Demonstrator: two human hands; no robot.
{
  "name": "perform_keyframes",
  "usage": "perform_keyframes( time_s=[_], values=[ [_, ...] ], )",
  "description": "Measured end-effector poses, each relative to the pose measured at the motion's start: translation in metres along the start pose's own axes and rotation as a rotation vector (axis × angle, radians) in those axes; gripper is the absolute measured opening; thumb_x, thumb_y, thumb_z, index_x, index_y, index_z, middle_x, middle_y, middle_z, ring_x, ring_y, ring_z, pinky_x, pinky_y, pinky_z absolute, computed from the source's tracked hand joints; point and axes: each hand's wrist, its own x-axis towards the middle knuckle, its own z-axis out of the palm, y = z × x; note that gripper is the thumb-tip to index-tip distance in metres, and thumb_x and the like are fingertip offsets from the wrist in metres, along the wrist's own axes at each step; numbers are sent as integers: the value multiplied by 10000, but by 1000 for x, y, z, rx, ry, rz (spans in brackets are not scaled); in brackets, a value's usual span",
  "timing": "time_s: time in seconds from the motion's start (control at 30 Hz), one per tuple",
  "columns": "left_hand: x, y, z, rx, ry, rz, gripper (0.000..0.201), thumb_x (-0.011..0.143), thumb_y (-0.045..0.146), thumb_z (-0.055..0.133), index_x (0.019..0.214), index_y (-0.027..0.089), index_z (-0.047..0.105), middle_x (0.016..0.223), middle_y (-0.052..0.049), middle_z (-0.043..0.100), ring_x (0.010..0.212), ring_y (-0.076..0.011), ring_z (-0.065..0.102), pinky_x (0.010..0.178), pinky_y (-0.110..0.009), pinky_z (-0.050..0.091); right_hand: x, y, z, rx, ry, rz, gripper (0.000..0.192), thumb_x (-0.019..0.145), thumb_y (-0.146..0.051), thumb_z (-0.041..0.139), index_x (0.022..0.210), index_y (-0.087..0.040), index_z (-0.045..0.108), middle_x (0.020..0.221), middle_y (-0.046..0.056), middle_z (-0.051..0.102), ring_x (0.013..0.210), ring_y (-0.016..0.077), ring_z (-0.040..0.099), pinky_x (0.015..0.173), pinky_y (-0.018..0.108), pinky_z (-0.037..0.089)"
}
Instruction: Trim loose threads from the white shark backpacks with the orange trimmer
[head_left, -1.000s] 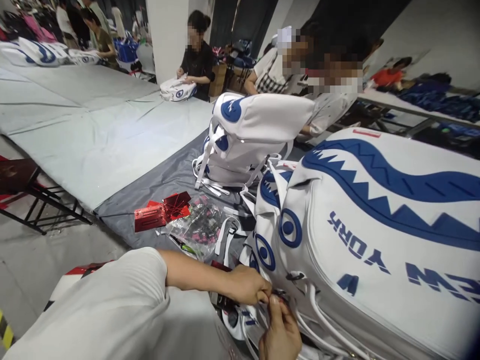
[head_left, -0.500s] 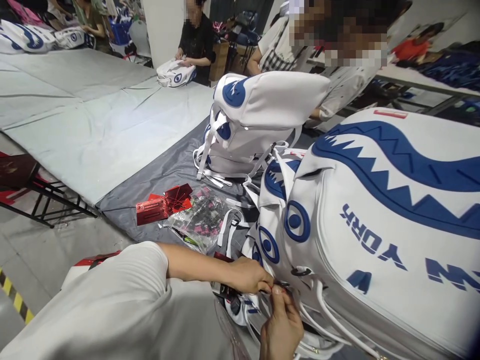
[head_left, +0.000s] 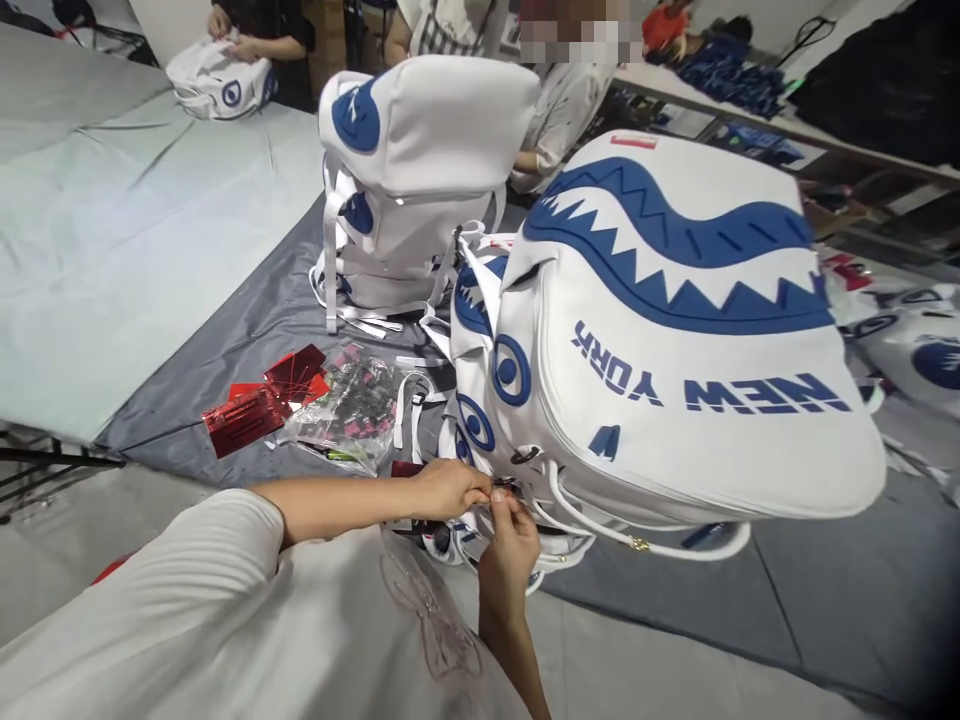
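Observation:
A stack of white backpacks with blue shark-mouth and eye patches stands before me; the top backpack (head_left: 720, 370) has its NEW YORK side upward. At the stack's near left side, my left hand (head_left: 454, 488) reaches across with its fingers closed in a pinch. Against its fingertips, my right hand (head_left: 511, 545) is pinched too, thumb upward. A trace of red shows between the fingertips, too small to name. Both hands are close to the lower backpacks' zip edges. Partly under my left wrist lies a dark red card (head_left: 406, 468).
Red tags with strings (head_left: 247, 415) lie beside a clear plastic bag (head_left: 345, 405) of small dark and pink pieces on the grey cover. Another white backpack (head_left: 457, 130) stands behind. Across the table, a co-worker's hands (head_left: 232, 40) rest on a white backpack (head_left: 221, 85). More backpacks (head_left: 922, 350) lie at right.
The view has swung to the right and drawn back, so the stack appears further left and more of its right side shows. My hands stay pinched together at the same place.

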Motion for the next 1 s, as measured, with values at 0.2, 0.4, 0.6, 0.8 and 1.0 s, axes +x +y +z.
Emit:
perform_keyframes(
  time_s=[0.2, 0.4, 0.6, 0.8, 1.0],
  values=[
    [1, 1, 0, 119, 23, 27, 176, 940, 292, 485, 1004, 199, 620, 1095, -46, 710, 1002, -207, 664, 772, -277, 470, 4, 8, -3, -41, 15, -13, 324, 663, -434, 785, 787, -166, 651, 856, 19, 688, 835, 169, 628, 817, 320, 507],
    [-2, 1, 4, 50, 43, 19, 179, 944, 287, 493, 971, 197, 646, 1074, -41, 717, 996, -209, 671, 784, -286, 482, 7, 8, 2, 19, -2, -32, 294, 659, -394, 804, 774, -167, 657, 822, -16, 684, 795, 136, 625, 808, 291, 503],
    [-25, -46, -34, -191, 507, -46, 277, 924, 317, 558, 1172, 201, 600, 1274, -44, 641, 1048, -150, 635, 908, -241, 466, 10, 9, -1, 26, 55, 80, 367, 592, -421, 849, 785, -161, 676, 797, -16, 678, 768, 131, 615, 813, 290, 512],
    [-82, -194, -128, -35, 945, -1074, 313, 966, 316, 452, 1201, 180, 608, 1244, -100, 659, 1140, -210, 596, 939, -307, 433, 10, 15, -10, -54, 61, 39, 470, 635, -467, 806, 962, -159, 668, 939, 21, 682, 784, 134, 631, 784, 290, 541],
    [-105, -257, -140, -61, 803, -1222, 230, 808, 280, 678, 1000, 159, 719, 1017, -115, 742, 951, -250, 663, 783, -312, 450, 11, 18, -7, -54, 32, 79, 487, 635, -468, 800, 985, -166, 646, 890, -1, 670, 714, 106, 631, 705, 237, 542]
  ],
)
